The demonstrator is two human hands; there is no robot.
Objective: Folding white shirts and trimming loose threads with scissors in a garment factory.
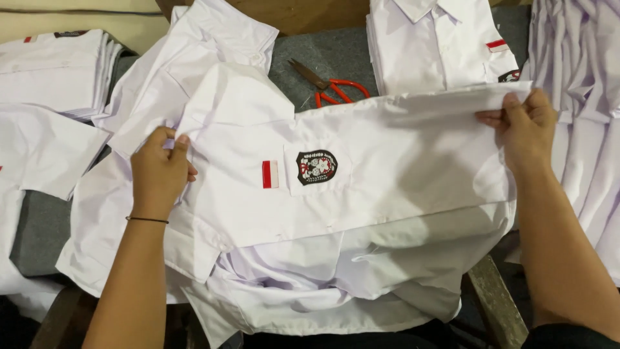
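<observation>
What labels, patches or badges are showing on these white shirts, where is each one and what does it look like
Flag patch: chest of the shirt held between the left hand and right hand; small rectangle, red and white halves.
Crest badge: on that shirt's pocket, beside the flag patch; shield shape, black with white and red.
Second flag patch: folded shirt at top right; red and white strip.
Dark badge: just below it, mostly hidden.

White badged shirt [387, 174] lies spread sideways, top edge folded over.
</observation>
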